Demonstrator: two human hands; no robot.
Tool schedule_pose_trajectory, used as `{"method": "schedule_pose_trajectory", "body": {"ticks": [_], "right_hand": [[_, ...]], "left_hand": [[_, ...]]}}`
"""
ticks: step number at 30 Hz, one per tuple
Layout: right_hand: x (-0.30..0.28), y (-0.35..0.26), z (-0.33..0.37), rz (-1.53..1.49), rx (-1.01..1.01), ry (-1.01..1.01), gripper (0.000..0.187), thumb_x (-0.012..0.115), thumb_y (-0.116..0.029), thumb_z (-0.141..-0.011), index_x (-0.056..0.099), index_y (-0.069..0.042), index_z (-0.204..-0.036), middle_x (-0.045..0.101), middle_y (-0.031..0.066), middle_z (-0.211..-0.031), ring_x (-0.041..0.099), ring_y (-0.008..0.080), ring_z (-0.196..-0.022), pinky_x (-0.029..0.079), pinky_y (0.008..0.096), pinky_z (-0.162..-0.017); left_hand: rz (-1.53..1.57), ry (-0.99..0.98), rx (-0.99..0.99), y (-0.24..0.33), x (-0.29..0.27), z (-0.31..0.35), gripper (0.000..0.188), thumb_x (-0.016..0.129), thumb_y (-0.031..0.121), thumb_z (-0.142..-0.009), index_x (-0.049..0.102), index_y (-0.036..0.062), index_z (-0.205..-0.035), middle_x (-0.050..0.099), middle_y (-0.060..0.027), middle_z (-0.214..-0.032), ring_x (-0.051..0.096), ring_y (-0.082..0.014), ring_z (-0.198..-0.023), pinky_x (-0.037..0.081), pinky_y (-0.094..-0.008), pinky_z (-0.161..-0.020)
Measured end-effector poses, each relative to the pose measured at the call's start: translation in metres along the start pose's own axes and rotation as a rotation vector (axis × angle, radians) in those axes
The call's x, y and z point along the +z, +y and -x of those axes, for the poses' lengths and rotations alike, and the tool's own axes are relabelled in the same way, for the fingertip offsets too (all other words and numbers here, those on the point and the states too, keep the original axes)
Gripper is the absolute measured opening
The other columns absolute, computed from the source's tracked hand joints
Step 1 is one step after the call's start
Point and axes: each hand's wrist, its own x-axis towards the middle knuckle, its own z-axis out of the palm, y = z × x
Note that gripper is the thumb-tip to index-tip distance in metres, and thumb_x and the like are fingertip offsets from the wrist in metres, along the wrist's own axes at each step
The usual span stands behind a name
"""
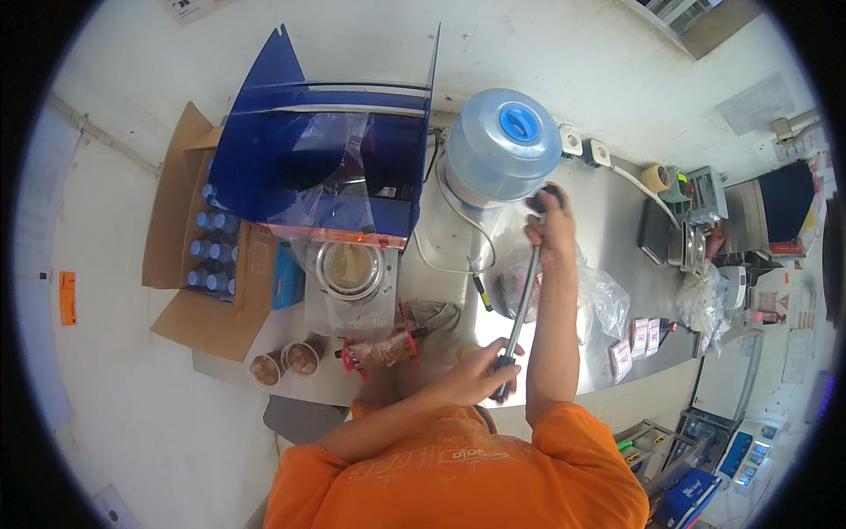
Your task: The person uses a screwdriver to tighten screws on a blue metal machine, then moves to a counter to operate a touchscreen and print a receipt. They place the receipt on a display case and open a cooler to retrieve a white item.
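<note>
My right hand is wrapped round the upper end of a long metal rod, near its black knob. The lower end, a black grip, is in my left hand, with its fingers closed round it. The rod slants from beside the water jug down to my chest. A big translucent blue water jug with a blue cap stands just beyond my right hand. Clear plastic bags lie on the counter, partly hidden by my right forearm. What kind of tool the rod is, I cannot make out.
A blue cup-sealing machine holds a round container. Two cups of brown drink stand at the counter's front left, near a cardboard box of blue-capped bottles. Small packets, a yellow-black tool and a cable lie on the steel counter.
</note>
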Motion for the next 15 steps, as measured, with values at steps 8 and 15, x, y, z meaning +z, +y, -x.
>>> {"method": "schedule_pose_trajectory", "body": {"ticks": [8,15], "right_hand": [[-0.091,0.034,-0.136,0.025,-0.002,0.381,0.057,0.051,-0.004,-0.087,0.023,-0.006,-0.136,0.050,0.0226,-0.109,0.051,0.0184,-0.059,0.040,0.0318,-0.043],[-0.102,0.095,-0.211,0.224,0.162,0.608,0.064,0.055,-0.005,-0.083,0.017,-0.001,-0.134,0.045,0.0240,-0.122,0.059,0.0313,-0.095,0.052,0.0429,-0.058]], "left_hand": [[0.043,0.714,0.343,0.041,-0.084,-0.004,0.040,0.053,0.012,-0.097,0.041,0.0000,-0.133,0.058,-0.0163,-0.114,0.063,-0.0186,-0.098,0.051,-0.0309,-0.084],[-0.130,1.030,0.520,0.069,-0.107,0.072,0.021,0.053,0.007,-0.096,0.053,0.0000,-0.116,0.060,-0.0077,-0.104,0.059,-0.0146,-0.098,0.048,-0.0278,-0.086]]}}
